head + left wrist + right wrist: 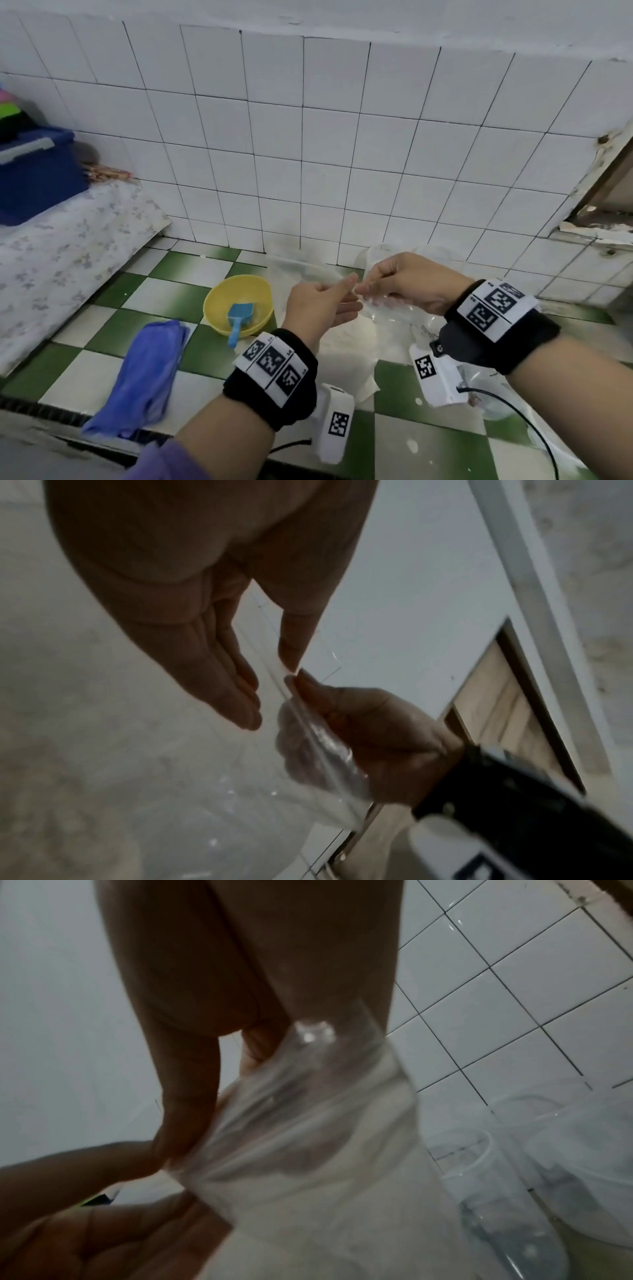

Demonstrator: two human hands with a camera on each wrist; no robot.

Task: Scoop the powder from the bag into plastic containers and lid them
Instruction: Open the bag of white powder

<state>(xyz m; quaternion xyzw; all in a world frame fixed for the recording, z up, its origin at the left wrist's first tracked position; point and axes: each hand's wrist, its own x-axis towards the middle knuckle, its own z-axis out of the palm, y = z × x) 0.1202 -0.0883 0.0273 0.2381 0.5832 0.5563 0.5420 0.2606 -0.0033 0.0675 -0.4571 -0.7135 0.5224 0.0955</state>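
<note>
The clear bag (346, 339) of white powder stands on the checkered counter (85, 370) before you, its top edge raised between your hands. Your right hand (407, 284) pinches the bag's rim; your left hand (318, 308) meets it there, thumb on the plastic, other fingers fairly straight. The bag looks unopened, though blur hides the seal. The blue scoop (239, 317) waits in the yellow bowl (219, 315), clear containers (548, 1150) nearby; scooping and lidding all appear ahead.
</note>
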